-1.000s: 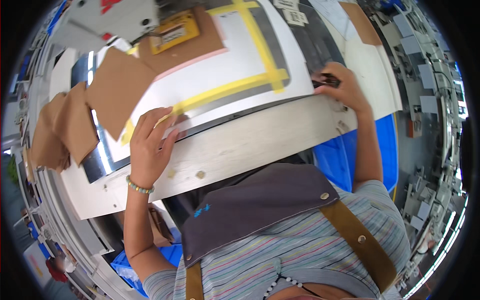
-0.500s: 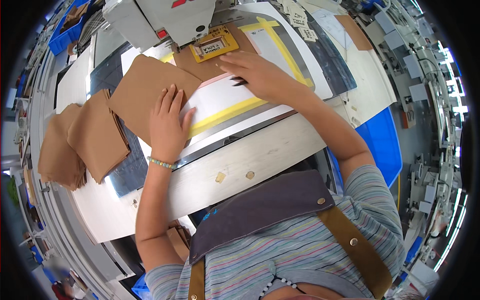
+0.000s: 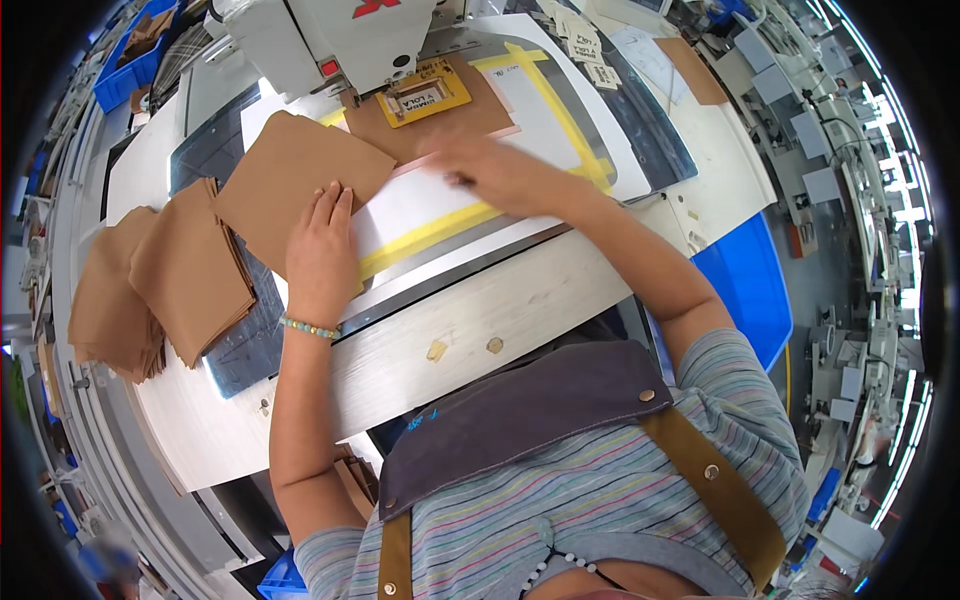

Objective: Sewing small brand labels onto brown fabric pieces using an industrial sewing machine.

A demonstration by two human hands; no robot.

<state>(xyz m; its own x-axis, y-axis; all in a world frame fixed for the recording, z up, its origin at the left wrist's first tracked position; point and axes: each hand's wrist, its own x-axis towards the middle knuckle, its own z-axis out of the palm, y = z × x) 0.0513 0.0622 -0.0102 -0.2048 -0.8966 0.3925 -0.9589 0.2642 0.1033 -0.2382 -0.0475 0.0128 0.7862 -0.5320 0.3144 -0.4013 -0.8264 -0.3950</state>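
as l fingers [image 3: 321,206] splay on panel [image 3: 290,155], r fingers [image 3: 448,153] nr lettered label [image 3: 418,102]: state unclr.

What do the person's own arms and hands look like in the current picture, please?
The left hand and right hand are ungloved. A beaded bracelet, pale green with yellowish beads, circles the left wrist. The short sleeves are greyish with thin multicoloured stripes.

Obstacles: machine head [image 3: 320,45], 11 o'clock; brown stacks [image 3: 195,280], 9 o'clock; left hand [image 3: 322,260], 10 o'clock, fingers [image 3: 327,200] flat on brown panel [image 3: 295,170]; right hand [image 3: 490,175], 12 o'clock, blurred; label tags [image 3: 582,45], 1 o'clock. Free room: table [image 3: 560,285], front strip at centre, passable lengthwise over small flat scraps [image 3: 436,350]; right end, 2 o'clock.
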